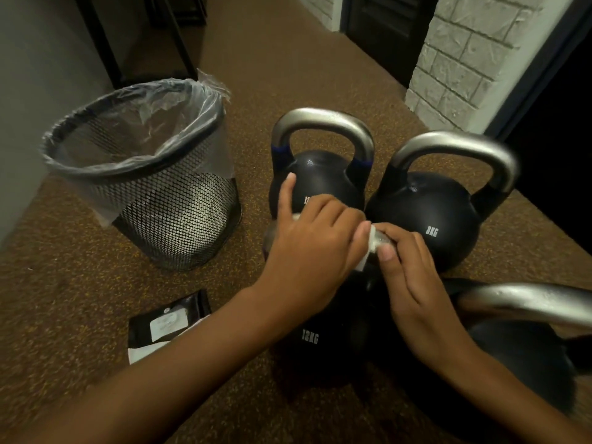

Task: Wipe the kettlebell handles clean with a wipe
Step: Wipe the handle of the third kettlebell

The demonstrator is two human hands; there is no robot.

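Several black kettlebells with steel handles stand close together on the floor. Nearest is a 12KG kettlebell [320,344], its handle hidden under my hands. My left hand [314,251] curls over that handle with a white wipe [371,245] under the fingers, and its index finger reaches out to the far kettlebell [323,177]. My right hand [413,283] pinches the wipe's right end between thumb and fingers. An 8KG kettlebell [426,219] stands on the right. Another kettlebell [528,350] sits at the near right, and its handle [525,306] is bare.
A black mesh waste bin [179,219] with a clear liner stands to the left. A black wipe packet [169,322] lies on the speckled brown floor by my left forearm. A grey wall runs along the left and a white brick pillar [464,59] rises at the back right.
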